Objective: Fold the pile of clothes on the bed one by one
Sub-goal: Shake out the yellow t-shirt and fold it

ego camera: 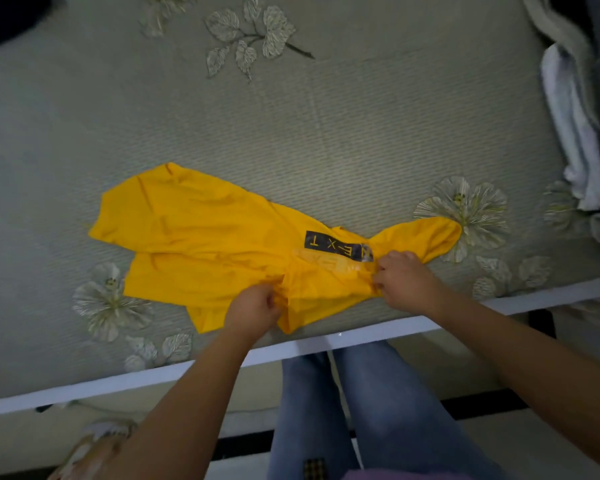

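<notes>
Yellow T-shirt [201, 244] fabric is pinched in both hands near the bed's front edge: the left hand [253, 308] bunches the near hem, the right hand [404, 280] grips cloth just beside the black printed label [329, 242]. Outward, the shirt lies crumpled across the flowered mattress [326, 133], one sleeve splayed right. Folding from here risks trapping those wrinkles, or the near hem could slip over the white bed frame [361, 332]. More clothes [572, 133] wait at the far right.
</notes>
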`<move>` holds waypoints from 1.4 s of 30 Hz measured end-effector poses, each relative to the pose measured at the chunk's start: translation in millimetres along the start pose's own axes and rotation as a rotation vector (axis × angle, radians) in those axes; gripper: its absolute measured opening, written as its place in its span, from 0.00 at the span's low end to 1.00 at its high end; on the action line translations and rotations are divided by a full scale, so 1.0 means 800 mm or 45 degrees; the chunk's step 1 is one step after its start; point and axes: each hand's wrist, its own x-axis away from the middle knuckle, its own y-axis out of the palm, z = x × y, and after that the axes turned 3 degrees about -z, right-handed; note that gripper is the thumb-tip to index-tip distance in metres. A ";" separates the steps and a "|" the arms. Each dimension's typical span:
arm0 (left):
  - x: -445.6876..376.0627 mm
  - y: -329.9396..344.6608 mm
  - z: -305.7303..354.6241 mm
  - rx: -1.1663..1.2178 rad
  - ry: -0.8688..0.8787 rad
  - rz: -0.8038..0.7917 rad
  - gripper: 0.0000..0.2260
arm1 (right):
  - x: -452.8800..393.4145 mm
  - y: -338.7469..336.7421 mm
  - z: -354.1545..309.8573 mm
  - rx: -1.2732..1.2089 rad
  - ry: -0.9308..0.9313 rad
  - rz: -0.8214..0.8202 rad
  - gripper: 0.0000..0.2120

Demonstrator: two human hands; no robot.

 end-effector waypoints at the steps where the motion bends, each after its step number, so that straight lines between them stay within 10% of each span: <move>1: -0.004 -0.001 0.003 0.100 -0.022 0.067 0.17 | -0.005 -0.003 0.000 -0.027 0.032 -0.042 0.12; 7: -0.005 -0.022 -0.012 0.700 -0.170 0.447 0.17 | -0.046 -0.046 -0.017 -0.336 -0.104 0.240 0.18; 11: 0.014 -0.024 -0.025 0.877 -0.080 0.508 0.17 | -0.085 -0.069 -0.057 -0.345 -0.225 -0.117 0.31; 18: 0.058 0.004 -0.059 1.044 -0.205 -0.088 0.13 | -0.059 -0.072 -0.058 -0.054 -0.643 -0.048 0.13; 22: 0.051 0.018 -0.063 1.339 -0.476 0.269 0.12 | -0.018 -0.055 -0.045 -0.259 -0.811 -0.020 0.13; 26: 0.035 0.024 -0.049 1.304 -0.477 0.382 0.04 | -0.011 -0.020 -0.043 -0.195 -0.548 -0.447 0.12; 31: 0.003 0.024 -0.014 1.156 -0.500 0.395 0.23 | -0.012 -0.016 -0.036 0.017 -0.398 -0.539 0.16; 34: -0.014 0.025 0.005 1.200 -0.540 0.419 0.12 | -0.010 -0.027 -0.035 0.024 -0.411 -0.649 0.16; 42: 0.000 0.004 -0.021 1.483 -0.494 0.749 0.03 | -0.022 -0.035 -0.025 -0.022 -0.283 -0.288 0.16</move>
